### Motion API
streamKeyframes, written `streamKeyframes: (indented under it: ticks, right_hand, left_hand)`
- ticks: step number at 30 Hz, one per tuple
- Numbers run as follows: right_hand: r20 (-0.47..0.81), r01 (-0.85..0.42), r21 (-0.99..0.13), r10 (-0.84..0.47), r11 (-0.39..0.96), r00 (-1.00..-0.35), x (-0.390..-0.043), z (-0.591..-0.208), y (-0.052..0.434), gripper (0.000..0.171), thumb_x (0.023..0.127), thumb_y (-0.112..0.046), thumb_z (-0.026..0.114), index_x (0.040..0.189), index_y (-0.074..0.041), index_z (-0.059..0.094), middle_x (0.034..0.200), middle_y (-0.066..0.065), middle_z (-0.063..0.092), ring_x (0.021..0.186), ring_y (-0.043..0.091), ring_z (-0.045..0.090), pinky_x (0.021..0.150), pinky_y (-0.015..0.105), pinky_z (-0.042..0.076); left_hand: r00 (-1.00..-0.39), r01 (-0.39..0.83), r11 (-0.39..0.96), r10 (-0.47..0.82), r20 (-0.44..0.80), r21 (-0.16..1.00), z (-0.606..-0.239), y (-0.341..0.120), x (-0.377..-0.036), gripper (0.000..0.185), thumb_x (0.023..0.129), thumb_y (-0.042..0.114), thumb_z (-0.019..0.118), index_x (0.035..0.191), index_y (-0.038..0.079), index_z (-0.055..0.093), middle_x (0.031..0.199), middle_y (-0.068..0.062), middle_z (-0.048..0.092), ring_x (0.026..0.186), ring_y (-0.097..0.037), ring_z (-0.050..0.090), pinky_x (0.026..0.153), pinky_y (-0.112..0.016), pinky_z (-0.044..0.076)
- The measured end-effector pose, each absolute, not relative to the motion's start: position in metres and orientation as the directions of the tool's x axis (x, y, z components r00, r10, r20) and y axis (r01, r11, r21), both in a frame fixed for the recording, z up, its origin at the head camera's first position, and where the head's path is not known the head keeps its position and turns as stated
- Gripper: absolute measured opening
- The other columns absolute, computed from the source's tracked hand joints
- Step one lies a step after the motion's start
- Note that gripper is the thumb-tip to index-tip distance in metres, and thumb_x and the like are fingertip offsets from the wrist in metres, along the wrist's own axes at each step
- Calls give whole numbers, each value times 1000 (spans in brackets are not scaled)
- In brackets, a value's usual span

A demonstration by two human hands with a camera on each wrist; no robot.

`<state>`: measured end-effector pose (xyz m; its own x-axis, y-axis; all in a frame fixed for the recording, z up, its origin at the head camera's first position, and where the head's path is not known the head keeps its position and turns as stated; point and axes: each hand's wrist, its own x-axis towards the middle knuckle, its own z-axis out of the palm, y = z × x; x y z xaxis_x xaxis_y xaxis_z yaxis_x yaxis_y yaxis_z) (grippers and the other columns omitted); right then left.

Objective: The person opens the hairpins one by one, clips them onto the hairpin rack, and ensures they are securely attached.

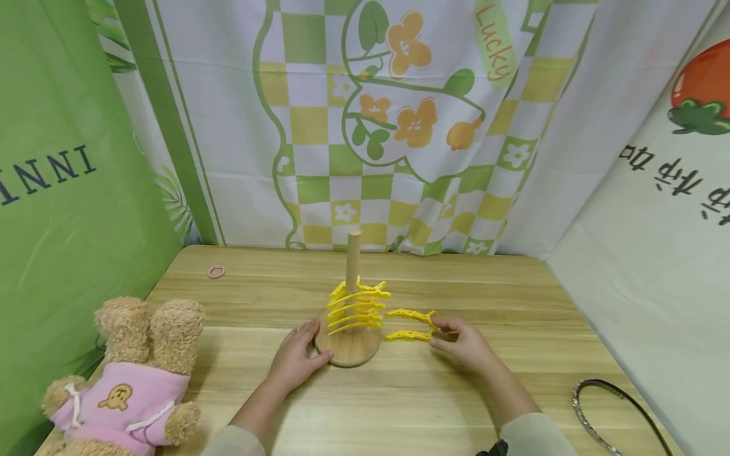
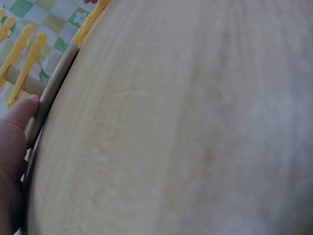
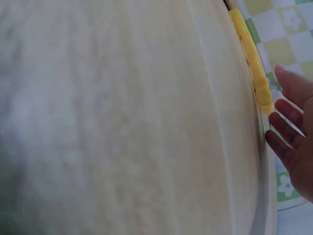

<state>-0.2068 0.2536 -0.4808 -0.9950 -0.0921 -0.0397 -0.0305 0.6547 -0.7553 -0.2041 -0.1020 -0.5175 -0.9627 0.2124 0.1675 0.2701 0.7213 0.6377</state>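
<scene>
A wooden stand [image 1: 349,352] with a round base and an upright post holds several yellow hair clips [image 1: 356,296] around its post. My left hand [image 1: 293,360] grips the left side of the base, thumb at the near rim and fingers along the far left. To the right of the stand, two more yellow hair clips lie on the table, a farther one [image 1: 409,313] and a nearer one [image 1: 407,335]. My right hand [image 1: 466,347] is at their right ends, thumb and fingers spread apart. The right wrist view shows a clip [image 3: 252,61] right by those fingertips.
The wooden table [image 1: 399,405] backs onto a patterned curtain [image 1: 371,190]. At the left lies a plush toy [image 1: 122,399] in a pink top. A pink hair tie [image 1: 216,272] is at the back left, and a dark headband [image 1: 578,405] lies at the front right.
</scene>
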Motion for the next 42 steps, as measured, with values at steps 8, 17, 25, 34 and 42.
streamKeyframes:
  ticks: [8,17,25,34,42]
  right_hand:
    - [-50,-18,-750,-84,661,-995,-210,-490,254,50,69,-33,70,113,-16,56,114,3,57,107,19,52,94,36,42]
    - [-25,-68,-689,-118,721,-993,-212,-490,254,50,66,-32,73,111,-16,59,112,1,57,107,20,52,96,38,41]
    - [-40,-75,-670,-136,739,-990,-212,-490,252,42,68,-30,72,106,-15,60,107,2,57,103,19,52,92,38,43]
    - [-139,70,-742,-51,667,-989,-208,-478,256,43,72,-29,69,111,-17,56,100,0,61,93,14,56,82,30,49]
    - [-31,-44,-790,-110,611,-993,-214,-452,265,47,78,-31,62,116,-6,49,111,11,56,103,25,55,84,30,50]
  left_hand:
    - [-966,259,719,210,153,645,-518,-102,-204,74,74,54,56,132,12,35,139,-3,34,130,-23,28,110,-44,17]
    - [-963,269,714,213,166,646,-521,-103,-205,74,74,53,57,132,12,35,139,-3,34,130,-21,29,110,-43,15]
    - [-964,267,718,213,162,643,-521,-103,-205,74,74,52,57,132,11,35,139,-3,34,130,-21,29,110,-42,15]
    - [-970,238,717,207,127,655,-521,-103,-204,74,74,54,56,133,14,34,140,-1,32,131,-21,26,110,-42,15]
    - [-965,262,717,204,165,646,-521,-102,-205,74,74,53,56,132,12,36,138,-3,35,129,-22,29,110,-42,17]
